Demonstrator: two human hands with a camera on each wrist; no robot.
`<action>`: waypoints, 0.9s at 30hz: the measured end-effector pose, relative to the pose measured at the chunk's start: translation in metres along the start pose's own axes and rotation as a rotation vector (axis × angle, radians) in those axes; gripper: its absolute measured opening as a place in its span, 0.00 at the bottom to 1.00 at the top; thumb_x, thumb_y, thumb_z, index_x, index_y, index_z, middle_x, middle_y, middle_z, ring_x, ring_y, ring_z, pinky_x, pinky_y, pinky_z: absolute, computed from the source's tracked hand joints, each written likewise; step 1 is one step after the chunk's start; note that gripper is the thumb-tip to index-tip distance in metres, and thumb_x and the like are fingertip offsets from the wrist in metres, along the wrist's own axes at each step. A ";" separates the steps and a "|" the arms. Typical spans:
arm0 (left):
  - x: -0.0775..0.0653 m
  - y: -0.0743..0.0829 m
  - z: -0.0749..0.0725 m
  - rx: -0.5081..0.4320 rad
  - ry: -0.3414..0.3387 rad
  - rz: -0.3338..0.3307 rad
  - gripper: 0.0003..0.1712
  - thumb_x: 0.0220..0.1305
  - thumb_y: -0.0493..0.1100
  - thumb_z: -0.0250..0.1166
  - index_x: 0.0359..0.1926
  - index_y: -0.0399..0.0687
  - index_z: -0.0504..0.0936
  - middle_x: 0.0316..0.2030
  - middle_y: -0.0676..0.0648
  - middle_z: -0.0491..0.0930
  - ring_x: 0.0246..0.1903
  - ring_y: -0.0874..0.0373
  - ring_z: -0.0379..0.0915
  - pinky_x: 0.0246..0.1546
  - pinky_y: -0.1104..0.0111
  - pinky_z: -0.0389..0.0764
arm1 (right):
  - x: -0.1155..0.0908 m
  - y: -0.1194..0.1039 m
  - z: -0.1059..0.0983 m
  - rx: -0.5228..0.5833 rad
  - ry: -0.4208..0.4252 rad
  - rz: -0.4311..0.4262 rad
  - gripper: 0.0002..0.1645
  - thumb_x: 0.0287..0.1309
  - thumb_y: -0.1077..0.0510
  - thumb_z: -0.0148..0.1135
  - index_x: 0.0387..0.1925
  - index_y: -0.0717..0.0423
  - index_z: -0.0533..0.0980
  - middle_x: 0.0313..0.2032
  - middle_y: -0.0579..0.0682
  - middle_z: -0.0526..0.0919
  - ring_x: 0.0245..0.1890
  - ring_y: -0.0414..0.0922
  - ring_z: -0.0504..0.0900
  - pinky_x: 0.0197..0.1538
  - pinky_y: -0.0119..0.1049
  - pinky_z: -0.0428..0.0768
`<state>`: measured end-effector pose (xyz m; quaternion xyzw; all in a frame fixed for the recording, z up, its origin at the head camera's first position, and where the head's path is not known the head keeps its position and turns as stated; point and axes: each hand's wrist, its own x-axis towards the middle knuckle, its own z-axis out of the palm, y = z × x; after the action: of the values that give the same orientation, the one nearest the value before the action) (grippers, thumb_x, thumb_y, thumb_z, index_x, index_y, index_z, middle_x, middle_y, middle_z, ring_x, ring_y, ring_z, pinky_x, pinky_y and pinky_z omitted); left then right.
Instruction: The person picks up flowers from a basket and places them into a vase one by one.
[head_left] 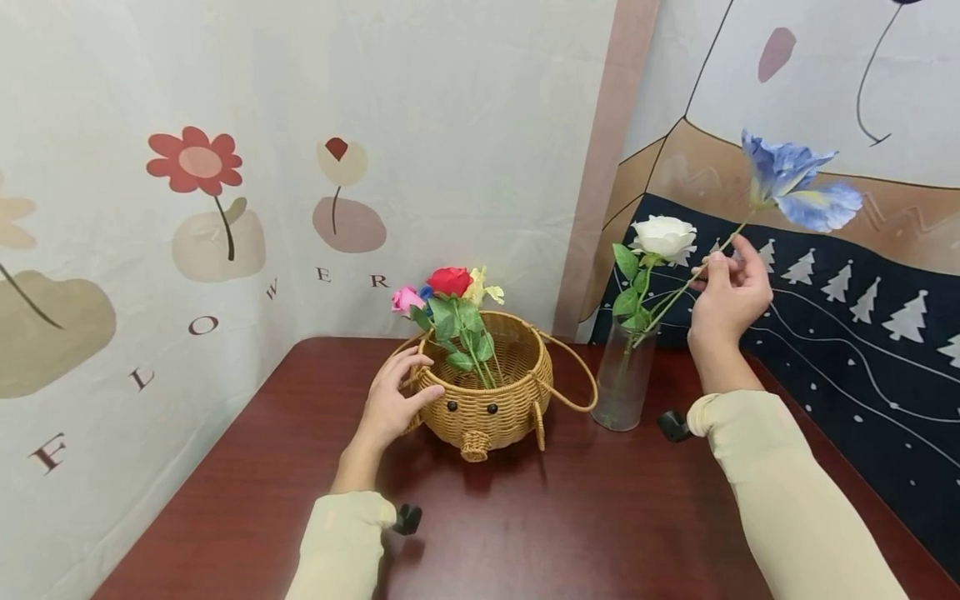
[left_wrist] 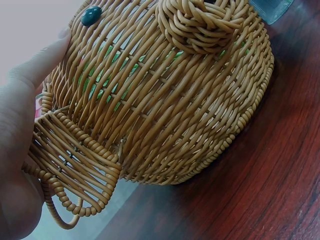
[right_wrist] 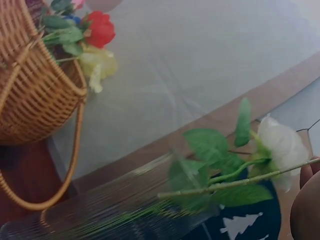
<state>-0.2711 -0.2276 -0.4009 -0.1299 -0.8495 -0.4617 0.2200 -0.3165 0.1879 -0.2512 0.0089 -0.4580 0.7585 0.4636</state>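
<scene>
My right hand [head_left: 731, 292] pinches the stem of a blue artificial iris [head_left: 798, 182], whose bloom leans up to the right. The lower tip of its stem [right_wrist: 240, 183] overlaps the mouth of a clear vase [head_left: 621, 392]; whether it is inside the rim I cannot tell. A white rose [head_left: 664, 237] with green leaves stands in that vase. On the left side of a wicker basket [head_left: 480, 417] with a pig's face, my left hand [head_left: 393, 396] holds the rim, thumb along the front. Its other fingers are hidden in the left wrist view.
Inside the basket lean a red rose [head_left: 450, 282], a pink rose [head_left: 407, 300], a yellow flower [head_left: 480, 287] and something blue. The basket's looped handle [head_left: 588, 375] reaches toward the vase. Printed cloths [head_left: 465, 125] hang behind the dark red table [head_left: 525, 533].
</scene>
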 end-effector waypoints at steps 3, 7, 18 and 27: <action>0.000 0.001 0.000 -0.001 0.001 0.001 0.24 0.54 0.52 0.75 0.50 0.52 0.80 0.67 0.45 0.66 0.67 0.46 0.56 0.62 0.48 0.64 | -0.002 0.008 -0.002 -0.013 -0.001 0.020 0.16 0.61 0.70 0.61 0.50 0.58 0.78 0.28 0.54 0.81 0.21 0.42 0.82 0.24 0.27 0.80; -0.001 0.002 0.000 -0.017 0.004 -0.001 0.23 0.54 0.50 0.75 0.50 0.52 0.80 0.66 0.45 0.66 0.67 0.47 0.57 0.61 0.49 0.66 | -0.007 0.019 -0.005 -0.029 -0.001 0.048 0.13 0.59 0.71 0.63 0.44 0.58 0.76 0.29 0.54 0.82 0.20 0.42 0.83 0.23 0.29 0.80; -0.001 0.000 0.000 -0.063 0.002 -0.017 0.23 0.54 0.49 0.75 0.51 0.52 0.81 0.66 0.46 0.66 0.67 0.47 0.57 0.60 0.50 0.68 | -0.017 0.033 -0.014 -0.092 -0.015 0.121 0.12 0.60 0.72 0.60 0.33 0.54 0.68 0.29 0.53 0.76 0.21 0.41 0.80 0.20 0.28 0.79; 0.000 0.000 0.000 -0.070 0.005 -0.010 0.23 0.54 0.49 0.75 0.51 0.52 0.82 0.66 0.46 0.67 0.67 0.47 0.57 0.60 0.50 0.68 | -0.023 0.040 -0.018 -0.180 -0.062 0.085 0.13 0.59 0.73 0.58 0.38 0.53 0.71 0.27 0.50 0.78 0.21 0.40 0.79 0.21 0.27 0.79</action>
<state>-0.2707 -0.2277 -0.4011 -0.1322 -0.8329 -0.4925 0.2151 -0.3241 0.1786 -0.2996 -0.0287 -0.5385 0.7326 0.4153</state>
